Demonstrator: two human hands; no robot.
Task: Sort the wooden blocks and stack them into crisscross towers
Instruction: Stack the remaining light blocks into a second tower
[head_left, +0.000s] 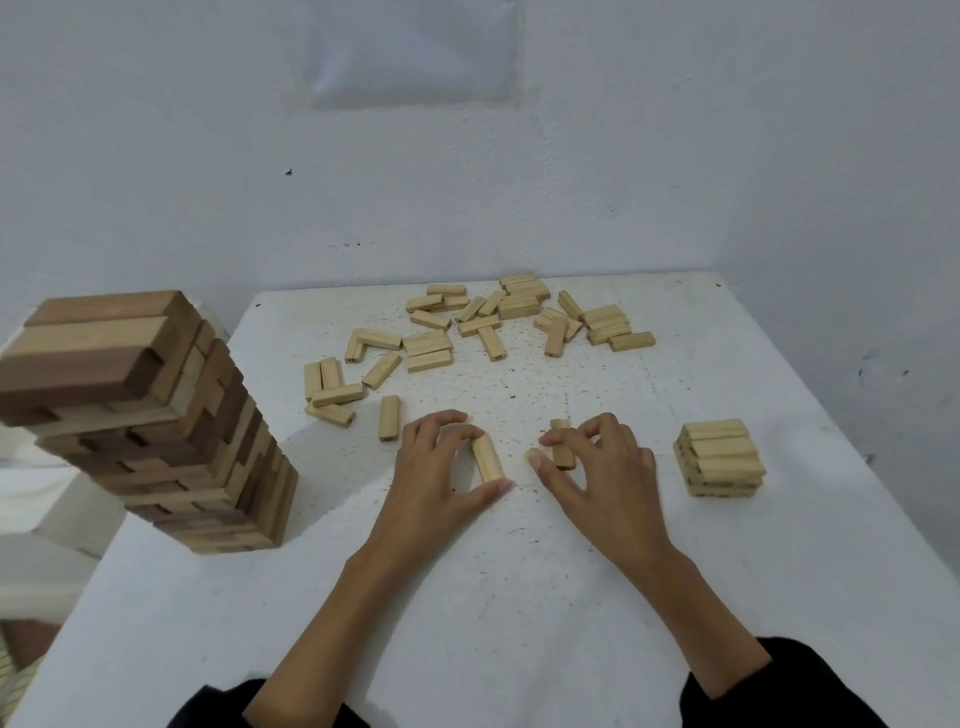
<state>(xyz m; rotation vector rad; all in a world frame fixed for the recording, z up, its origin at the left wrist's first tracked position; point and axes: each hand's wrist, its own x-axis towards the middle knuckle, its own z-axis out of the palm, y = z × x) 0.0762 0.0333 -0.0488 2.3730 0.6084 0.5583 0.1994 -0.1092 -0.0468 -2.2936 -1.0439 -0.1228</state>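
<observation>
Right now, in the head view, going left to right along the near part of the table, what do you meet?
tall tower → left hand → left block → right block → right hand → small stack

I see a white tabletop (519, 597), flecked with small dark specks, set against a white wall (156, 156). 1 pale sheet (410, 52) is fixed high on that wall. White blocky shapes (52, 519) sit left of the tabletop, lower down.
</observation>
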